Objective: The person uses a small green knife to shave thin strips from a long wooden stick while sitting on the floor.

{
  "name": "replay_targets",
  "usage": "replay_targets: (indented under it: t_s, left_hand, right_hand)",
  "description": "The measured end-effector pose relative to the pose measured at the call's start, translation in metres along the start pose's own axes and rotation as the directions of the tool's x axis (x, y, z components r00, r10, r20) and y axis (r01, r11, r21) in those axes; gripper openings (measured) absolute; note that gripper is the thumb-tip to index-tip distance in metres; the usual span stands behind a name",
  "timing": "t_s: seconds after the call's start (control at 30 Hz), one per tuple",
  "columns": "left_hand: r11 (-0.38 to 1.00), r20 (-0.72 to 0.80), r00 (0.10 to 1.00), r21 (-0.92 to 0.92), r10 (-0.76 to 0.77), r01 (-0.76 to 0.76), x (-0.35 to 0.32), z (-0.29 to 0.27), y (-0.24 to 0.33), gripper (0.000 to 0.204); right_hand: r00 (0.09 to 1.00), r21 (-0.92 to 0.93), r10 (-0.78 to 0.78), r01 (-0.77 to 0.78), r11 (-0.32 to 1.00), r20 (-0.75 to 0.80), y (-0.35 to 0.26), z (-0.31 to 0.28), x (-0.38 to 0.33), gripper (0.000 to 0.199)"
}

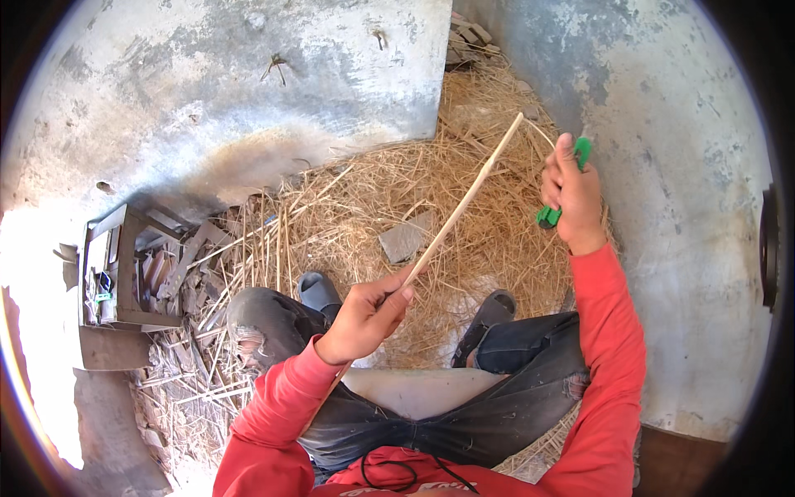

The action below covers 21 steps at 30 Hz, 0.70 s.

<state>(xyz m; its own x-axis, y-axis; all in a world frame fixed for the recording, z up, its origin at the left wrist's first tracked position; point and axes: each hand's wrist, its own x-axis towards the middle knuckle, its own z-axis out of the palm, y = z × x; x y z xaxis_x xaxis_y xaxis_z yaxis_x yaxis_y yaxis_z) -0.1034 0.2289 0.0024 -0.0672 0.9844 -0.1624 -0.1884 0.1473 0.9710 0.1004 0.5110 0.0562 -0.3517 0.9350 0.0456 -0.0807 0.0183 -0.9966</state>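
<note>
Though the right hand (575,195) hides its middle, I log: green tool (583,152), gripped there; pale stick (465,202), left hand (362,321) clasping it, lower end obscured; grey wall (691,240) rightward; open room between hands, over straw (505,228).

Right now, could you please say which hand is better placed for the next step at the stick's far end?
Probably the right hand: it grips a green tool near the far end of the pale stick, while the left hand holds that stick farther back.
</note>
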Motion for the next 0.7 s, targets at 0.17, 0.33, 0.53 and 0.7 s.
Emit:
replay_targets:
  t_s: [0.17, 0.33, 0.53, 0.7]
  left_hand:
    - [0.998, 0.04, 0.999, -0.058, -0.009, 0.011, 0.001, -0.003, 0.003, 0.041]
    - [0.999, 0.046, 0.999, -0.04, 0.025, -0.023, 0.006, 0.002, 0.0, 0.044]
    - [0.998, -0.046, 0.998, -0.052, 0.036, -0.039, 0.008, 0.01, 0.0, 0.043]
    - [0.998, -0.081, 0.995, 0.02, 0.061, -0.06, 0.008, 0.012, -0.007, 0.046]
  right_hand:
    - [0.973, -0.269, 0.073, -0.011, 0.963, 0.221, 0.003, 0.03, -0.029, 0.051]
    - [0.845, -0.332, 0.1, 0.096, 0.938, 0.526, 0.015, 0.063, -0.058, 0.037]
    - [0.877, -0.188, 0.169, -0.092, 0.978, 0.45, 0.023, 0.073, -0.06, 0.03]
    - [0.941, -0.299, -0.117, 0.217, 0.929, 0.319, 0.021, 0.057, -0.04, 0.046]
